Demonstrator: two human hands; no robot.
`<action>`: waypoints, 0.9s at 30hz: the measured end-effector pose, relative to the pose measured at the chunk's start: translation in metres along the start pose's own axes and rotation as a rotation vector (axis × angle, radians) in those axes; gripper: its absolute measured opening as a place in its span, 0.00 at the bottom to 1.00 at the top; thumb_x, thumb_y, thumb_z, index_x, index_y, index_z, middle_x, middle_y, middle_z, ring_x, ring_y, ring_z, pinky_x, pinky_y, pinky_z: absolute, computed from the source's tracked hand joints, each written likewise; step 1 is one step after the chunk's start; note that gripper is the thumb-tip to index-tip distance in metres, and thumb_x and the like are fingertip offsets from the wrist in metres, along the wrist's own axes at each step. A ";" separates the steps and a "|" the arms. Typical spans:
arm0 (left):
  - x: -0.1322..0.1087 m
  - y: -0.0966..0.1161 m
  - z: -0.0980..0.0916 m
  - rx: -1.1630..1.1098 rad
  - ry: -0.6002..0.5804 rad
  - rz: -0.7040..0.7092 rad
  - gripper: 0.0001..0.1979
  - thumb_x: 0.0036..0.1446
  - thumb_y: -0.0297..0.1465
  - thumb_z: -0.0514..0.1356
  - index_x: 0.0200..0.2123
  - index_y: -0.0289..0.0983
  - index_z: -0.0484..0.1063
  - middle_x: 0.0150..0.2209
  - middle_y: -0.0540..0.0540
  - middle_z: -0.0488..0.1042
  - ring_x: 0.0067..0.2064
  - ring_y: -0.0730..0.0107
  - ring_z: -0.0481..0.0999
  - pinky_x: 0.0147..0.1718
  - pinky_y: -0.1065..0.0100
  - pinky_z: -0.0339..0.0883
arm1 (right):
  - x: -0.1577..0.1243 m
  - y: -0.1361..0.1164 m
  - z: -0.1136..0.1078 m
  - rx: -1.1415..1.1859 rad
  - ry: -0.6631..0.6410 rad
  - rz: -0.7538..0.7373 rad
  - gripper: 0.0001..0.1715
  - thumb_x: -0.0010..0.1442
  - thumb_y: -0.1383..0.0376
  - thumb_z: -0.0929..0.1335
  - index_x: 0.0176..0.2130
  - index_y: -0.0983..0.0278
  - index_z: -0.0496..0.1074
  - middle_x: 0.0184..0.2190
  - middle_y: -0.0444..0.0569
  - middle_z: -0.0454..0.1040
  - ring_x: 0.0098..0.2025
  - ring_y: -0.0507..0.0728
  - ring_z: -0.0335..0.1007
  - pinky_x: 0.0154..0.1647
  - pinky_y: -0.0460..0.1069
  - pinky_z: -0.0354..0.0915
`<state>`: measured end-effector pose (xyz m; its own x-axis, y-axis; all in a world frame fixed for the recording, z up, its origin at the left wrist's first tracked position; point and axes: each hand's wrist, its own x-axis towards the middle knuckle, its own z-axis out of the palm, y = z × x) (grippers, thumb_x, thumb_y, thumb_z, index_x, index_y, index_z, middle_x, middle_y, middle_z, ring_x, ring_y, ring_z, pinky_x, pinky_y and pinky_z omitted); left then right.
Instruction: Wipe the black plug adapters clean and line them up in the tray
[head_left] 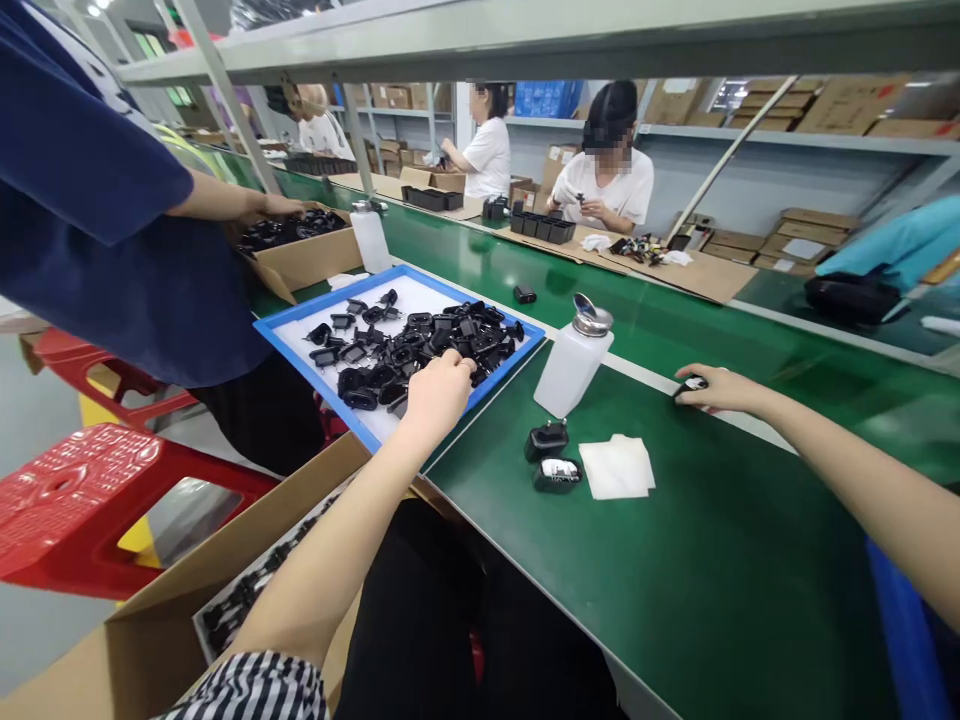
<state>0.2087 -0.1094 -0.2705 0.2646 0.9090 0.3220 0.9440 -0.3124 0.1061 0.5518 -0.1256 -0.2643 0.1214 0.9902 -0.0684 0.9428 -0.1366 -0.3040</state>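
Our left hand [441, 390] is over the near side of the blue tray [313, 390], fingers bent down onto the heap of black plug adapters [442, 335]; we cannot tell whether it has gripped one, since the knuckles hide the fingertips. Our right hand [716, 390] reaches well out to the other side, thumb and fingers around a single adapter [691, 386] with a white label, low at the pale strip along the green bench [712, 560]. That light grip at the sides probably suits so small a body and leaves part of its label showing.

The tray stands at our left, likely so the loose pieces stay within its rim and close to reach. Between our hands, the pump-top bottle [574, 365] stands upright just beyond a prongs-up adapter [547, 440] and a labelled adapter [557, 475], with the folded white wipe [619, 467] lying flat just beside them. We judge that this middle spot keeps bottle and wipe handy for either arm, while the bench in front offers working room.
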 end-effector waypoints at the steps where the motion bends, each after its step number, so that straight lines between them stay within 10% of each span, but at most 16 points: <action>1: -0.006 0.004 -0.002 -0.069 0.072 0.015 0.11 0.51 0.28 0.48 0.35 0.39 0.67 0.37 0.46 0.67 0.35 0.68 0.69 0.29 0.71 0.62 | -0.003 0.002 0.003 -0.041 -0.026 0.018 0.19 0.51 0.57 0.61 0.39 0.68 0.63 0.26 0.51 0.67 0.24 0.53 0.64 0.25 0.50 0.63; 6: -0.038 0.028 -0.007 -0.461 0.399 0.232 0.07 0.51 0.28 0.50 0.29 0.40 0.68 0.31 0.50 0.66 0.33 0.78 0.68 0.34 0.76 0.62 | -0.018 -0.016 0.013 -0.312 -0.159 -0.071 0.28 0.41 0.57 0.66 0.40 0.70 0.63 0.33 0.57 0.67 0.35 0.62 0.63 0.33 0.53 0.61; 10: -0.059 0.050 0.000 -0.570 0.444 0.426 0.10 0.52 0.25 0.48 0.26 0.40 0.68 0.28 0.51 0.66 0.38 0.79 0.68 0.37 0.77 0.62 | -0.046 -0.062 0.003 -0.214 -0.109 -0.187 0.35 0.41 0.54 0.65 0.47 0.70 0.59 0.34 0.57 0.67 0.37 0.63 0.62 0.33 0.54 0.60; 15: -0.074 0.070 0.015 -0.606 0.305 0.512 0.12 0.53 0.25 0.46 0.25 0.41 0.67 0.28 0.51 0.68 0.44 0.77 0.66 0.41 0.76 0.60 | -0.081 -0.112 0.007 0.444 -0.476 -0.370 0.27 0.42 0.56 0.64 0.42 0.64 0.63 0.25 0.45 0.68 0.26 0.53 0.65 0.25 0.47 0.62; 20: -0.079 0.072 0.026 -0.672 0.218 0.258 0.05 0.49 0.27 0.52 0.31 0.38 0.65 0.35 0.48 0.67 0.43 0.73 0.66 0.39 0.73 0.62 | -0.087 -0.115 0.033 0.532 -0.336 -0.315 0.12 0.45 0.60 0.64 0.29 0.65 0.65 0.22 0.44 0.69 0.26 0.53 0.66 0.27 0.47 0.62; 27: -0.075 0.070 0.027 -0.721 -0.179 0.039 0.19 0.41 0.30 0.60 0.40 0.36 0.64 0.35 0.48 0.70 0.32 0.75 0.69 0.33 0.73 0.64 | -0.088 -0.107 0.056 0.286 -0.092 -0.412 0.09 0.48 0.65 0.62 0.33 0.64 0.67 0.27 0.46 0.70 0.27 0.52 0.65 0.29 0.47 0.61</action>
<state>0.2602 -0.1920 -0.3126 0.3815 0.9053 0.1869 0.5861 -0.3933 0.7084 0.4225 -0.1998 -0.2792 -0.2828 0.9586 0.0321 0.7822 0.2499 -0.5707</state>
